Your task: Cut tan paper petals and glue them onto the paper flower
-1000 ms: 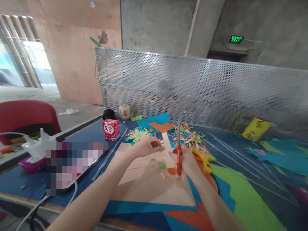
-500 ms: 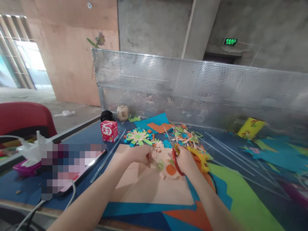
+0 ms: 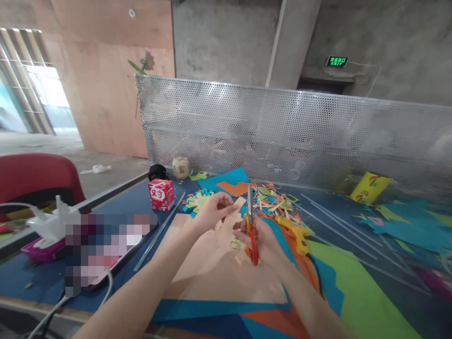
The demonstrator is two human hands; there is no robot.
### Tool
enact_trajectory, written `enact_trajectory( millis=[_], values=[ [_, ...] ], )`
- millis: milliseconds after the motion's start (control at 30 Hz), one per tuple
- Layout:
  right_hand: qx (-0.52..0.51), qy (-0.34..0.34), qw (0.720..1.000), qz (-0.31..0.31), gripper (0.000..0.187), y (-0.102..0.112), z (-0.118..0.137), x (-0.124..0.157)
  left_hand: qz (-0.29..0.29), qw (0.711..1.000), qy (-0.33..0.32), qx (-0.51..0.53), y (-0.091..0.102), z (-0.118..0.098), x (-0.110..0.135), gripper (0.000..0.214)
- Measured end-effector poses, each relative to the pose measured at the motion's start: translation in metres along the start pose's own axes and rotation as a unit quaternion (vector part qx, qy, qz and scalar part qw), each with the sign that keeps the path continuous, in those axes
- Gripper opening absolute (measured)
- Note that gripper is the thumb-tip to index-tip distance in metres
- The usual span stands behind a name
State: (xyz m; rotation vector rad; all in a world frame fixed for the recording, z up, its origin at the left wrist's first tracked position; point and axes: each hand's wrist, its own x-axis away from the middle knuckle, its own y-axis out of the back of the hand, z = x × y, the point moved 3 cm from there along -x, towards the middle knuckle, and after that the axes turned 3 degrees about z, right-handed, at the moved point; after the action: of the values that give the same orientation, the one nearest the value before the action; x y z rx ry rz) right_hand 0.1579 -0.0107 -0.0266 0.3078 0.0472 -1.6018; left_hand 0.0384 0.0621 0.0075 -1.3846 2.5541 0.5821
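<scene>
My right hand grips red-handled scissors with the blades pointing up and away from me. My left hand pinches a peach paper strip and holds it against the blades. Both hands hover over a large peach paper sheet on the table. A small green curled scrap lies under my right hand. A paper flower in blue, green and peach lies just beyond my left hand.
A yellow glue gun lies right of my hands, with a heap of paper scraps behind it. A red carton, a tablet, clear rods and coloured sheets cover the table. A perforated metal screen closes the far edge.
My left hand rose from the peach sheet with the paper strip pinched in it. The scissors swung upright and moved left to meet the strip.
</scene>
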Motion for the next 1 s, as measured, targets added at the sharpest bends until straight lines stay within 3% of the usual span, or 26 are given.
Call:
enact_trajectory(
  millis=[233,367,500,833,1000],
  values=[
    [-0.023,0.003,0.999,-0.036,0.025,0.003,0.010,0.002,0.007,1.000,0.012,0.012,-0.015,-0.002,0.005,0.033],
    [-0.017,-0.008,0.997,-0.070,0.023,0.010,0.004,-0.002,0.069,0.996,0.050,-0.004,-0.013,-0.005,0.006,0.030],
    [-0.018,-0.009,0.997,-0.080,0.021,0.014,-0.005,-0.004,0.118,0.992,0.037,-0.018,-0.012,-0.006,0.005,0.024],
    [-0.009,0.018,0.994,-0.111,0.022,0.021,0.010,-0.003,0.000,0.998,0.050,0.039,-0.001,-0.005,0.003,0.021],
    [-0.033,0.031,0.985,-0.164,0.031,0.030,0.017,-0.001,0.006,0.994,0.074,0.074,0.001,0.000,0.002,0.023]
  ],
)
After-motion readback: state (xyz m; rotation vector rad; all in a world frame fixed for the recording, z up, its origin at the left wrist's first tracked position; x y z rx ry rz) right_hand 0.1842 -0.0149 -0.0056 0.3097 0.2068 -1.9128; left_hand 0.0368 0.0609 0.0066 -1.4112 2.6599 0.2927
